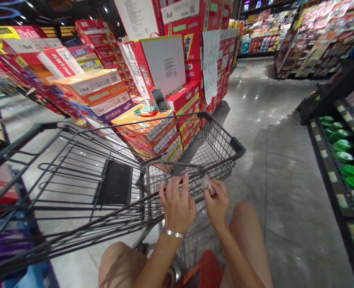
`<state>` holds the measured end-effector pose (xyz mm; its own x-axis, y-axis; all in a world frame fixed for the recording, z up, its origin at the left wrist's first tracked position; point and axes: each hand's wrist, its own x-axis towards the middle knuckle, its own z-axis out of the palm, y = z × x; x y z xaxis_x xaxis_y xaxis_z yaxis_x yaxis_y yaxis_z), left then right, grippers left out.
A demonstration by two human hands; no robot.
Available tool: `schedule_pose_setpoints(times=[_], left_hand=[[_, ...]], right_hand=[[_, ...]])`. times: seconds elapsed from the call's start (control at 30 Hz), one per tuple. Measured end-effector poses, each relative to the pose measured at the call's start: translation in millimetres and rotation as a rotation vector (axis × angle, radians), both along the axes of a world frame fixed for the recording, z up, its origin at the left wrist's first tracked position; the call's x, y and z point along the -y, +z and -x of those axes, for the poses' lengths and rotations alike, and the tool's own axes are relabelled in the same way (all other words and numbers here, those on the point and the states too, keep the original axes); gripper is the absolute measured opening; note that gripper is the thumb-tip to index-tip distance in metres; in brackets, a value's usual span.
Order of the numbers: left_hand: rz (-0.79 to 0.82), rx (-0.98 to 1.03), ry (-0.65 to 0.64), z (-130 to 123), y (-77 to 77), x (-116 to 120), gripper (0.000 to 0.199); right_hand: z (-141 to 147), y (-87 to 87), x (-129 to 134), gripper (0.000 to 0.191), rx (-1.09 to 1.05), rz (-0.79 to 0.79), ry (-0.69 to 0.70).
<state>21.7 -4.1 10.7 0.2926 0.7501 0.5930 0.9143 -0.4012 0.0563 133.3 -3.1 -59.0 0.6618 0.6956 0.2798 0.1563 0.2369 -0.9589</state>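
An empty-looking black wire shopping cart [83,196] stands across my front, its long near rail running from lower left to upper right. My left hand [178,206], with a silver band at the wrist, rests its stretched, slightly spread fingers on that rail. Beside it, my right hand [218,202] pinches a small crumpled whitish tissue [206,183] against the same rail, close to the cart's narrow end. Inside the cart, a black plastic panel [117,182] lies in the seat area.
Stacked red and orange cartons [153,132] rise just beyond the cart. A handwritten paper sheet [210,64] hangs on them. To the right, shelving holds green packages [342,146]. Grey tiled floor [261,116] runs between. My knees are below the cart rail.
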Motion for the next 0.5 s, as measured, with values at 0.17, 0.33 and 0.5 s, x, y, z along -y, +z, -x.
schedule_pose_setpoints(times=[0.17,0.33,0.5], left_hand=[[0.05,-0.023,-0.088,-8.4,-6.9,-5.3,0.058],[-0.015,-0.041,-0.092,-6.3,-14.4,-5.7,0.059],[-0.058,-0.02,-0.094,-6.9,-18.8,-6.7,0.061]], right_hand=[[0.7,-21.3,-9.0,0.027,0.362,-0.029,0.051],[-2.5,-37.1,-14.0,0.026,0.604,-0.094,-0.012],[4.1,-52.8,-18.3,0.025,0.728,-0.055,-0.016]])
